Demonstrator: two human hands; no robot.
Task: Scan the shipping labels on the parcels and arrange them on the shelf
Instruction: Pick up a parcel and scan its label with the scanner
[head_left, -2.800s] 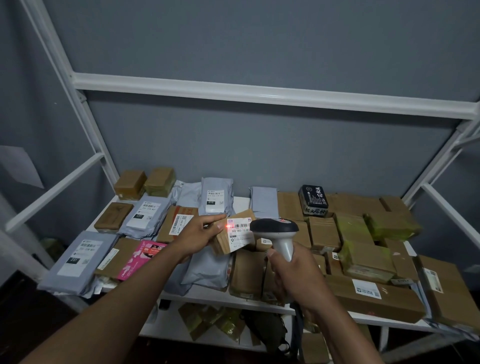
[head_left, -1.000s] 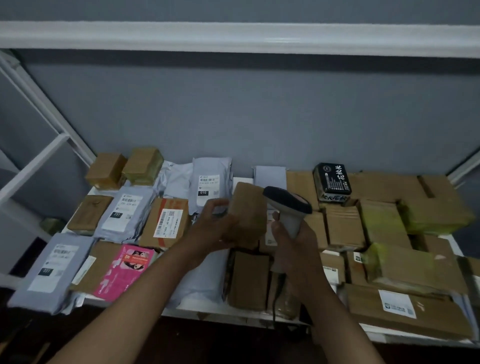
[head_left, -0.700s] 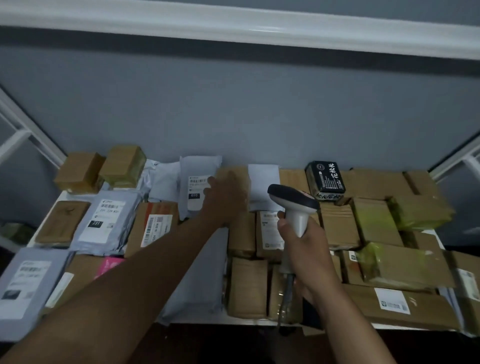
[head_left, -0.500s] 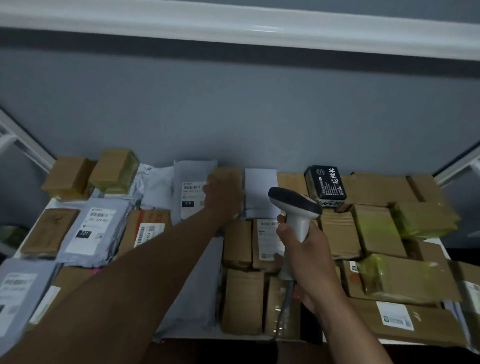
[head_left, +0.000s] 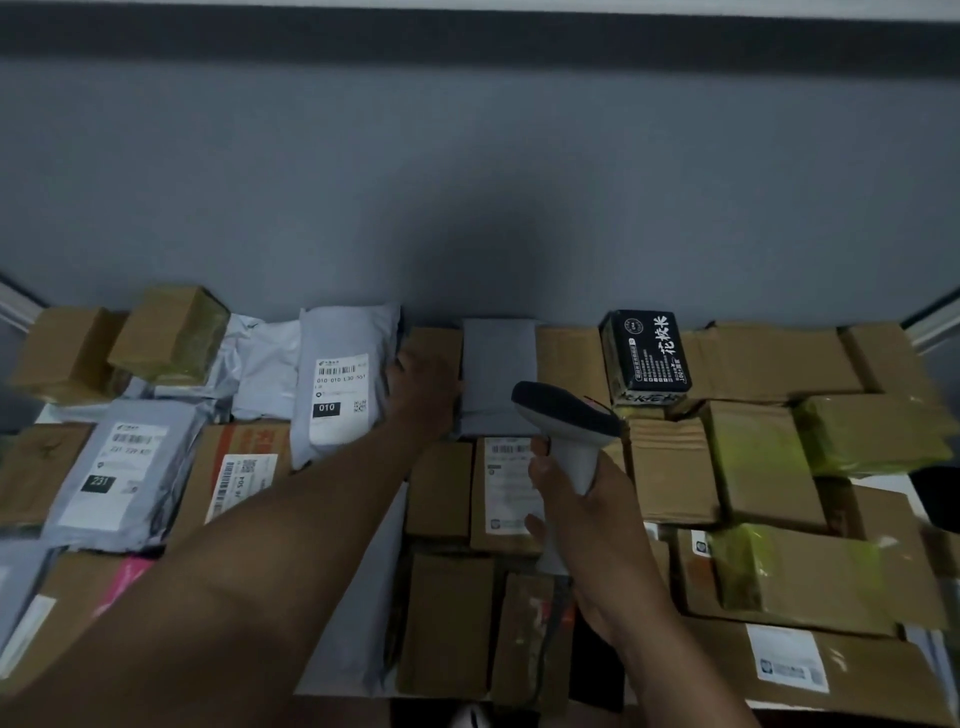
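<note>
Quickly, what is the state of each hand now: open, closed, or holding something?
Left hand: on the small cardboard box at the back of the shelf; whether the fingers grip it cannot be told.
Right hand: closed, holding the barcode scanner.

head view, close, downward onto shelf (head_left: 47, 410)

A parcel sorting room: labelled grey plastic mailers (head_left: 337, 384) and brown cardboard boxes (head_left: 670, 467) crowd a white metal shelf (head_left: 930, 325) beyond the fingers, against a bare grey wall (head_left: 467, 182).
</note>
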